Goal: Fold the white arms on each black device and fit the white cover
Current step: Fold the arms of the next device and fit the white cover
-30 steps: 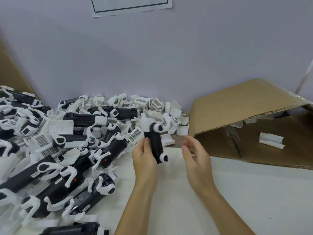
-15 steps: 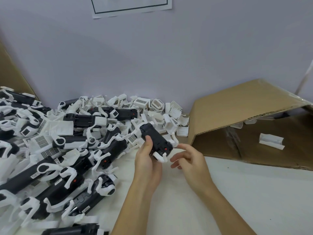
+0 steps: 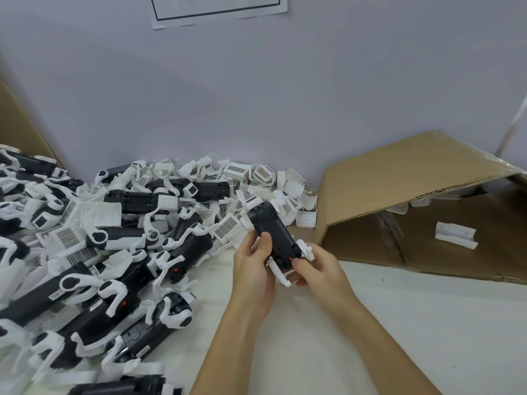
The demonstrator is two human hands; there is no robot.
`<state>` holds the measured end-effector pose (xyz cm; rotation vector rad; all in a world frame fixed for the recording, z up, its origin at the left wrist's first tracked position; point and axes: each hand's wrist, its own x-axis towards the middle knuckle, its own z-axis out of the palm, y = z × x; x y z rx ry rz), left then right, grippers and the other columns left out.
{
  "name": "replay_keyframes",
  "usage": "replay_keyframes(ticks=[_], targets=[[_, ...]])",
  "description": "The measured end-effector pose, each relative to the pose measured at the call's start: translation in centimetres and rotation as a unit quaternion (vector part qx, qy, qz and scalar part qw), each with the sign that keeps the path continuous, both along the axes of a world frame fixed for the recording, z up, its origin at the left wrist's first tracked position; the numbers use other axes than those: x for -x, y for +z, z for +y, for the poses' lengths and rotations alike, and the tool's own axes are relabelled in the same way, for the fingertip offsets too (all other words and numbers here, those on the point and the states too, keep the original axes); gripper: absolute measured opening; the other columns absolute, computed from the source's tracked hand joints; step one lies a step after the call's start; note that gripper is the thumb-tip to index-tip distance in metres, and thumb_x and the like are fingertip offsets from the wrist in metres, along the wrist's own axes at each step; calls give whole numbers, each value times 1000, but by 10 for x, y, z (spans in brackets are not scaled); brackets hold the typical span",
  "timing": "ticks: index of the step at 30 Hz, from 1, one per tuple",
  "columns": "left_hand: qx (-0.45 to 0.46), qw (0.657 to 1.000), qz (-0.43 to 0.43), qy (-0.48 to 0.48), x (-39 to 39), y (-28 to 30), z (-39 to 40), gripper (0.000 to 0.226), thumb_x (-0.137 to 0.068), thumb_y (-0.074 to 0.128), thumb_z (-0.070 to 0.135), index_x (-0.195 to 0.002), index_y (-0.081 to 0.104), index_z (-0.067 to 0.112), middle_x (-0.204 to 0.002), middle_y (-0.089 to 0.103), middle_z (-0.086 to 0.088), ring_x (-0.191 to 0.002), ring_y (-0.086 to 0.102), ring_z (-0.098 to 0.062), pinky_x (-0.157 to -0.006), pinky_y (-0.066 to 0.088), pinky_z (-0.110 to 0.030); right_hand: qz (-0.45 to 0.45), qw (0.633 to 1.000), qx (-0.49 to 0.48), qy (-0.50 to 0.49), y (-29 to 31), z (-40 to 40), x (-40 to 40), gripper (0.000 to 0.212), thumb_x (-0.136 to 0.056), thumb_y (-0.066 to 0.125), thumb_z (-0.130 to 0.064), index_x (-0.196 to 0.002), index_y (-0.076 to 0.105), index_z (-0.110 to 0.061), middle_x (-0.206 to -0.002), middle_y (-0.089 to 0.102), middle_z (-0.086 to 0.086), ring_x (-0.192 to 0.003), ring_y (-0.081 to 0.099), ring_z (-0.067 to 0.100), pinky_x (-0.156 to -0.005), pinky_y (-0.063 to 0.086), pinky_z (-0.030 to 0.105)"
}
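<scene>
A black device (image 3: 271, 232) with white arms is held above the table's centre, tilted with its near end toward me. My left hand (image 3: 252, 266) grips its left side, thumb on the black body. My right hand (image 3: 316, 266) holds the near end, thumb by a small red dot, fingers curled around the white arms (image 3: 281, 273) there. A pile of black devices (image 3: 94, 266) with unfolded white arms fills the left. Loose white covers (image 3: 265, 175) lie heaped at the back by the wall.
A cardboard box (image 3: 399, 189) lies on its side at the right, with a white cover (image 3: 455, 234) inside it. A grey wall stands close behind, with a paper sheet (image 3: 216, 7) on it. White table surface (image 3: 370, 323) shows in front and to the right.
The device has been turned from upright to tilted with its near end toward me. My right hand, apart from it a second ago, has closed onto the near end and its white arms.
</scene>
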<state>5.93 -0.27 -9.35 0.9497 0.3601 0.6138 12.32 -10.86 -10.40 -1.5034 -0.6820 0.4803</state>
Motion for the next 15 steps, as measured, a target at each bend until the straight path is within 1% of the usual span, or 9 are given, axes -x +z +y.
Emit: replay_keyframes(ticks=[2,4,5,8,10,11,13,14,15], targets=[[-10,1000,9,-9,-1,1,-2,26,-100,50,20,-117,59,2,-124,58,-34,-109,58,-58,-82,51,-62,-3,1000,-9,-12,-1,1,0,18,-97,53,-4,-97,65,-18,-75,72,-7,-67,70,9,-59,50,17],[-17,1000,10,-10,-1,1,-4,37,-91,56,26,-119,58,3,-126,57,-34,-114,55,-58,-85,50,-61,-7,999,-21,-24,-3,1,0,6,-98,57,-13,-97,62,-15,-74,70,-6,-66,71,13,-58,52,20],[-20,1000,9,-10,-1,1,-4,41,-88,57,28,-119,59,3,-126,57,-34,-115,55,-58,-85,50,-60,-5,999,-25,-23,-3,1,-1,3,-98,58,-14,-97,61,-13,-73,70,-4,-65,71,14,-58,53,22],[-21,1000,0,-4,-2,-1,-3,35,-93,54,25,-118,60,1,-122,60,-35,-112,58,-57,-87,51,-63,9,1000,-24,1,-2,-2,-2,6,-94,59,-14,-100,62,-12,-77,70,-1,-67,69,14,-65,54,27],[-20,1000,-1,3,-3,-3,-1,32,-97,52,22,-119,60,1,-123,61,-34,-112,58,-56,-93,49,-66,14,999,-23,18,-1,-3,-1,11,-90,56,-10,-100,61,-12,-76,69,-4,-67,67,11,-64,51,24],[-23,1000,0,2,-3,-4,-1,32,-97,52,22,-118,60,1,-123,61,-34,-113,58,-56,-93,50,-64,14,999,-23,20,-1,-3,0,12,-92,54,-4,-99,60,-11,-73,69,-5,-65,66,9,-62,50,21],[-35,999,2,0,-3,-3,-2,33,-93,55,25,-116,61,2,-123,60,-34,-112,57,-57,-81,53,-53,8,1000,-21,17,-1,-3,1,14,-94,50,3,-98,58,-8,-69,67,-7,-62,65,7,-58,50,17],[-39,999,1,0,-3,-3,-3,36,-90,57,28,-116,61,3,-123,60,-33,-112,57,-57,-75,53,-47,3,1000,-20,16,-1,-3,1,12,-95,50,3,-99,56,-8,-68,67,-7,-61,66,7,-57,49,16],[-40,999,-2,0,-3,-3,-3,40,-87,58,30,-117,62,4,-121,61,-32,-110,59,-56,-73,52,-44,-2,1000,-21,14,0,-3,2,10,-96,51,1,-99,55,-8,-69,67,-7,-61,66,8,-56,49,15]])
